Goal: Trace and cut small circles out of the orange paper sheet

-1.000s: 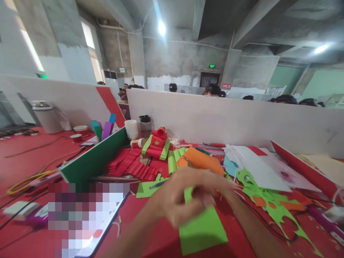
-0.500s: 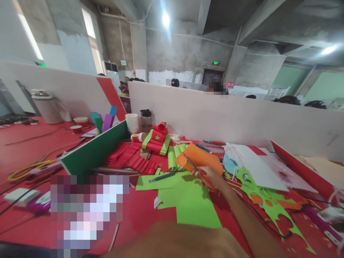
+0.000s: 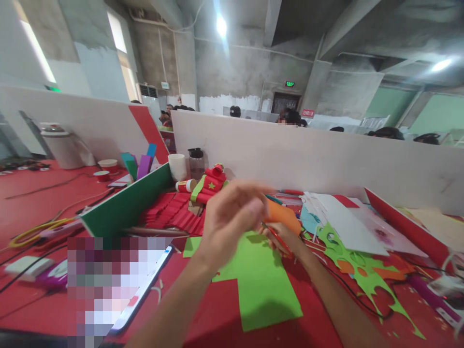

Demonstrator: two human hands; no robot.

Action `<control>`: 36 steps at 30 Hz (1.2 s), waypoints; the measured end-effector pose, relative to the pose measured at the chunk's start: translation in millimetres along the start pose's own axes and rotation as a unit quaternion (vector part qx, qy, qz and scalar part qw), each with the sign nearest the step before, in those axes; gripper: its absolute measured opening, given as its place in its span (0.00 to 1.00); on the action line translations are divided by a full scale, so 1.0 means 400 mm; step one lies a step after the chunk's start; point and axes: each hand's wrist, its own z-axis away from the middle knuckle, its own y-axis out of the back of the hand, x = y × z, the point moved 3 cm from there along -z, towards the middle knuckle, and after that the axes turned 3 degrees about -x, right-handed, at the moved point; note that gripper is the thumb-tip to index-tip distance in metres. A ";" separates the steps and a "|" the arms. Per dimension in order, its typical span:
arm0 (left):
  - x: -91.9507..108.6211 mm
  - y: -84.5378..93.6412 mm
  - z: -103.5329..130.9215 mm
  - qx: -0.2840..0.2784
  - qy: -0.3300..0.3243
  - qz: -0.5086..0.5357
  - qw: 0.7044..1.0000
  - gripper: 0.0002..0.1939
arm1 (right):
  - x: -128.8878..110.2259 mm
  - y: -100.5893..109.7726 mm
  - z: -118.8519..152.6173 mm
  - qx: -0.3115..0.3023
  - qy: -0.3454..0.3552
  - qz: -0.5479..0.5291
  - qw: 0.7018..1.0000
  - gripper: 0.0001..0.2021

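My left hand [image 3: 234,220] is raised over the middle of the desk, its bent fingers smeared by motion; whether they hold anything does not show. Behind it, sheets of orange paper [image 3: 284,216] are partly covered. In my right hand [image 3: 281,237], the fingers are wrapped round what look like red-handled scissors [image 3: 278,238], with a dark tip pointing up and left. Beneath both hands lies bright green paper [image 3: 266,290]. A red and green paper piece with a star [image 3: 211,185] stands behind my left hand, beside folded red paper strips [image 3: 168,212].
A phone [image 3: 145,290], mostly pixelated, lies at left by a green divider [image 3: 126,198]. Cut green scraps [image 3: 362,273] and white sheets [image 3: 344,224] lie at right. A white cup [image 3: 177,166] and dark-lidded bottle [image 3: 196,164] stand near the white partition [image 3: 290,154].
My left hand has swung up from the bottom edge towards the orange paper, now hiding the grey pen-like tool. My right hand keeps its place with the red-handled scissors.
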 end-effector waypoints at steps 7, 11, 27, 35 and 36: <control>-0.311 0.111 -0.045 0.126 0.167 -0.165 0.964 0.16 | 0.027 -0.008 -0.024 -0.004 0.023 -0.011 1.000 0.29; -0.410 0.091 0.005 0.106 0.302 -0.043 0.946 0.21 | 0.022 -0.009 -0.019 0.014 0.049 -0.016 0.999 0.30; -0.432 0.018 0.038 0.106 0.296 0.068 0.947 0.22 | 0.010 -0.027 -0.017 0.015 0.060 -0.016 0.998 0.27; -0.429 0.026 0.031 0.083 0.275 0.056 0.956 0.21 | 0.009 -0.018 -0.021 0.011 0.038 0.001 0.999 0.26; -0.427 0.027 0.030 0.075 0.274 0.052 0.958 0.20 | 0.010 -0.018 -0.023 0.011 0.042 0.004 0.999 0.26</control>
